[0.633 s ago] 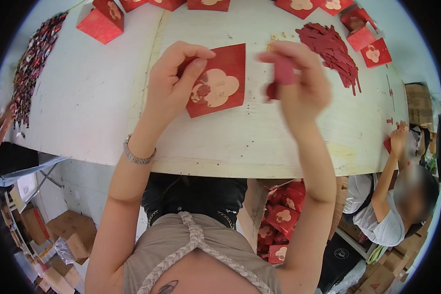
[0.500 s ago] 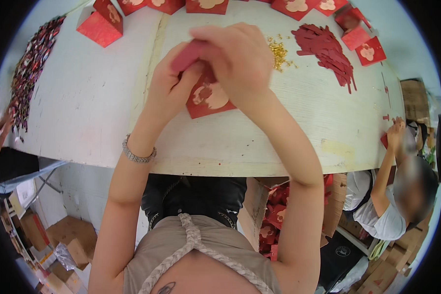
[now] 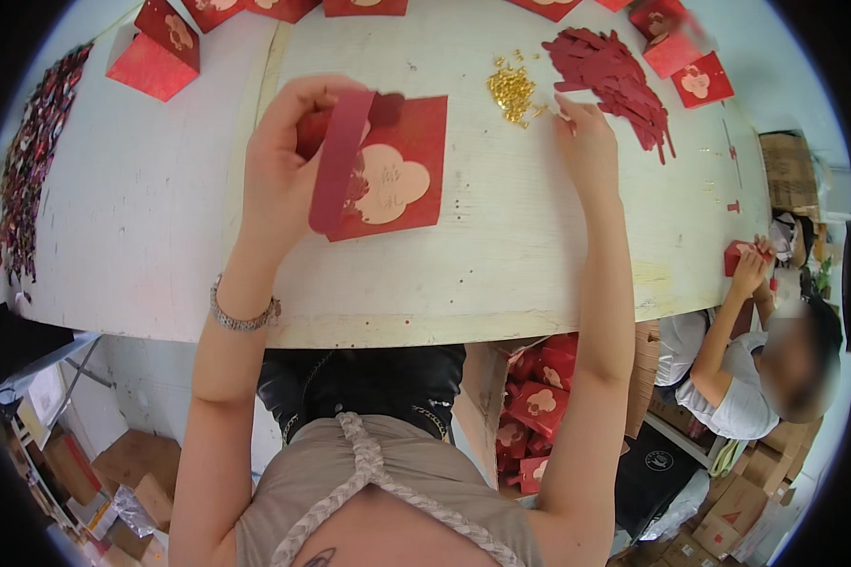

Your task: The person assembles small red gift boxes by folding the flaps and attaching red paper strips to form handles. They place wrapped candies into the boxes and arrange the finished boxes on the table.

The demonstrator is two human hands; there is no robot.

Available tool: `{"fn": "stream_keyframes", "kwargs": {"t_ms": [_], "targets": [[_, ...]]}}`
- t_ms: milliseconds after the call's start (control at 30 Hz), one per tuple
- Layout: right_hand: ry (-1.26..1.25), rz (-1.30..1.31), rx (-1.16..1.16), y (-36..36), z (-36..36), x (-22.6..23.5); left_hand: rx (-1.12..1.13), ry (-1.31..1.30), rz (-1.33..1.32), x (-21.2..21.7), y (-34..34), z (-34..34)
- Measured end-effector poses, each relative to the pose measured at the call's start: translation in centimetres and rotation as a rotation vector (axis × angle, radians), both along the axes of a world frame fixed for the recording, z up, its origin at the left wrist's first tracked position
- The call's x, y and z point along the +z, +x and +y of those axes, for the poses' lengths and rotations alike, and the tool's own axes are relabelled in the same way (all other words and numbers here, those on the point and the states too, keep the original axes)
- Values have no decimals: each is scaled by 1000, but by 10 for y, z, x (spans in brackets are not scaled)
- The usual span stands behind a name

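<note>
My left hand (image 3: 279,175) is closed on a red gift box (image 3: 427,137) with a pale flower-shaped panel on its face, held at the table's middle. A dark red strip (image 3: 338,165) stands along the box's left side, beside my fingers. My right hand (image 3: 586,142) is over the table, its fingertips drawn together at the right edge of a small pile of gold fasteners (image 3: 511,92). Whatever those fingertips hold is too small to make out. Just beyond that hand lies a heap of dark red strips (image 3: 610,80).
Red boxes (image 3: 165,57) line the table's far edge. Shiny dark wrapped pieces (image 3: 43,161) are heaped at far left. Below the table, a carton (image 3: 482,406) holds several finished-looking red boxes (image 3: 539,402). At right, a co-worker (image 3: 728,378) handles another red box.
My right hand has left the box and moved right to the gold fasteners. My left hand keeps the box, whose flower panel and strip now show more fully.
</note>
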State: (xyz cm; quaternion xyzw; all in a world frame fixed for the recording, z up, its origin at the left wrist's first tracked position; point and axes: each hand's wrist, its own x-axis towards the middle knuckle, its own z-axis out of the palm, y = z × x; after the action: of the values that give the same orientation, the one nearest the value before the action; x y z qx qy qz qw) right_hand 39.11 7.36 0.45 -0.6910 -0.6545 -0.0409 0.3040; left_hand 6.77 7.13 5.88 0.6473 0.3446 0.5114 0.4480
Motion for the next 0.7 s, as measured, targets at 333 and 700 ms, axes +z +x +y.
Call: {"fn": "stream_keyframes", "kwargs": {"t_ms": [333,700], "targets": [[11,8,-145,-20,-6,1,-120,-79,-23,-1,-6,9],[-21,70,-42,-14,-8,-2,-132,-49,-68,0,-4,4]]}}
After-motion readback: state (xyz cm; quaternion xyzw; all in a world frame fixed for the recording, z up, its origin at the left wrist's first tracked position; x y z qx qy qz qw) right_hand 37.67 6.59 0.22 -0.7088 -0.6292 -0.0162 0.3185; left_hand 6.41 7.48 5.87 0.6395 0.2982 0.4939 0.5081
